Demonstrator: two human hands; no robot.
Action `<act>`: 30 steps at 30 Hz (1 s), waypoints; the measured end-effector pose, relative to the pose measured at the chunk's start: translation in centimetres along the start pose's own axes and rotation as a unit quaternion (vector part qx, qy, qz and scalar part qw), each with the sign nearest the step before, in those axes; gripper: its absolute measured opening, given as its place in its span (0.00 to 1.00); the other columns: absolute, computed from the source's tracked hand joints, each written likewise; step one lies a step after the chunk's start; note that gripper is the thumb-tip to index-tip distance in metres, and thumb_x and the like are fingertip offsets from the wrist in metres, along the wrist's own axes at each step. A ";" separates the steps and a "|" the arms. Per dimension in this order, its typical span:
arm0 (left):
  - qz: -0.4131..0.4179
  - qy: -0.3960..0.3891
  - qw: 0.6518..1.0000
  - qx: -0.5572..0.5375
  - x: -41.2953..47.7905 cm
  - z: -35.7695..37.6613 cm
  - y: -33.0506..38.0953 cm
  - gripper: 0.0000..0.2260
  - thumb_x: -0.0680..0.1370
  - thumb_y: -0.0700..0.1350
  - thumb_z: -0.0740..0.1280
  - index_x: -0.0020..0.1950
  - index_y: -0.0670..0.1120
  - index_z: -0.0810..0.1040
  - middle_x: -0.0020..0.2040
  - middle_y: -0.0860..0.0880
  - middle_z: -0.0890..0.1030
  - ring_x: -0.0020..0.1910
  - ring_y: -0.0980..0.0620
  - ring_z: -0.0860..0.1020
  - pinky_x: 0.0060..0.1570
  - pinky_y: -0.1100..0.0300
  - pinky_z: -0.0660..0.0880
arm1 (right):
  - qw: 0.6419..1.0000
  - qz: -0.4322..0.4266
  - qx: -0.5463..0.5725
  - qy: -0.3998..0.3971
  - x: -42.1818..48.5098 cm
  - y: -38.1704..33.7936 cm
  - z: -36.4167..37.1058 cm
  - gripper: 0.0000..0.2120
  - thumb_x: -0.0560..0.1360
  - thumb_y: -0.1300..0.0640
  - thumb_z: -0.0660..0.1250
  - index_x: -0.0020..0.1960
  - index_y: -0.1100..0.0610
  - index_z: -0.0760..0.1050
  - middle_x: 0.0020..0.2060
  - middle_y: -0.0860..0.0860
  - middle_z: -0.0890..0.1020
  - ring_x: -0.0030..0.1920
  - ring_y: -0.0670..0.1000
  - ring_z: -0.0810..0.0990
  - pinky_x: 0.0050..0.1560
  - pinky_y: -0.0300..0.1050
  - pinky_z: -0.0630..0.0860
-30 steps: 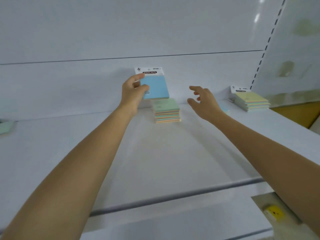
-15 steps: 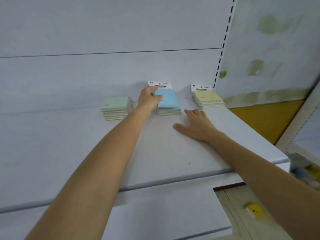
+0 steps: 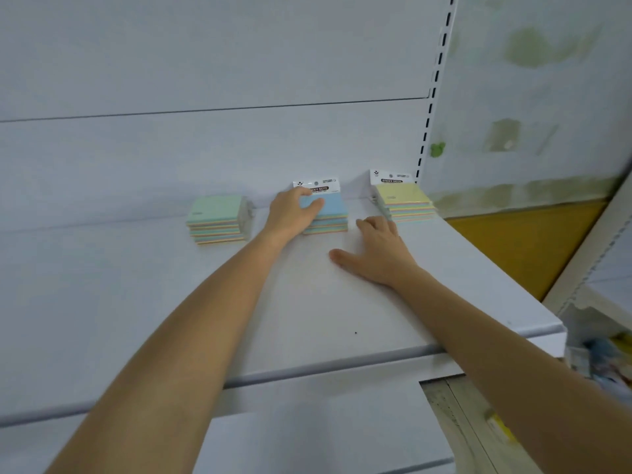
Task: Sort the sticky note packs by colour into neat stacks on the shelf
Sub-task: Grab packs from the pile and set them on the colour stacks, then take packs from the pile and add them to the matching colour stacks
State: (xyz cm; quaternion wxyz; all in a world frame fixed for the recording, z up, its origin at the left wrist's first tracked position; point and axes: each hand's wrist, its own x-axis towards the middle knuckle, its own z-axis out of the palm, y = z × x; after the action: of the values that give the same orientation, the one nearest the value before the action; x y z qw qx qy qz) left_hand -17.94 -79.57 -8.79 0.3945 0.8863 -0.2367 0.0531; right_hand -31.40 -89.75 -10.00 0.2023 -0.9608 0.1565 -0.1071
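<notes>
Lying flat with fingers straight, the right hand [image 3: 376,254] is pressed palm-down on the white shelf [image 3: 307,319], just in front of the packs. Slightly farther back, the blue pack [image 3: 333,206] atop the middle stack [image 3: 328,228] is gripped by the left hand [image 3: 290,213], thumb on its face. By the back wall [image 3: 205,159], this stack is flanked by a green-topped stack [image 3: 217,220] on the left and a yellow-topped stack [image 3: 405,203] on the right.

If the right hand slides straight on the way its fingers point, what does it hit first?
Probably the back panel: the right hand points into the gap between the blue-topped stack and the yellow-topped stack, though it may graze the blue one.
</notes>
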 end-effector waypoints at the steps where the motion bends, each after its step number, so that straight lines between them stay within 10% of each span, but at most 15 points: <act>1: 0.011 0.012 1.000 -0.001 -0.3 -0.7 0.1 0.18 0.77 0.49 0.64 0.64 0.44 0.74 0.66 0.43 0.75 0.65 0.45 0.72 0.63 0.59 0.65 | 0.999 -0.006 0.016 0.027 -0.1 -0.1 -0.2 0.34 0.73 0.41 0.63 0.71 0.59 0.60 0.70 0.54 0.63 0.72 0.56 0.57 0.71 0.48 0.57; 10: 0.093 0.101 0.985 0.105 -4.2 -11.5 -3.8 0.18 0.79 0.48 0.59 0.69 0.45 0.69 0.65 0.43 0.74 0.65 0.44 0.71 0.64 0.53 0.68 | 0.986 -0.162 0.017 0.026 -0.3 -8.7 1.6 0.30 0.73 0.44 0.64 0.71 0.56 0.63 0.67 0.55 0.68 0.69 0.57 0.63 0.69 0.47 0.59; 30: -0.117 0.203 0.955 0.183 -21.2 -47.2 -34.6 0.17 0.80 0.46 0.58 0.66 0.43 0.71 0.60 0.42 0.79 0.61 0.42 0.75 0.61 0.52 0.71 | 0.935 -0.311 0.067 -0.160 -4.6 -49.2 19.5 0.22 0.77 0.46 0.58 0.69 0.53 0.66 0.64 0.57 0.72 0.64 0.55 0.72 0.66 0.47 0.66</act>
State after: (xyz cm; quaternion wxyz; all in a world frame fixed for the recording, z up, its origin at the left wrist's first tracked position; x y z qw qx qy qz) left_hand -16.34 -17.39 -5.81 0.2692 0.9351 -0.0327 0.2281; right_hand -17.81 -38.50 -7.35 0.2454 -0.9501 -0.1917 -0.0198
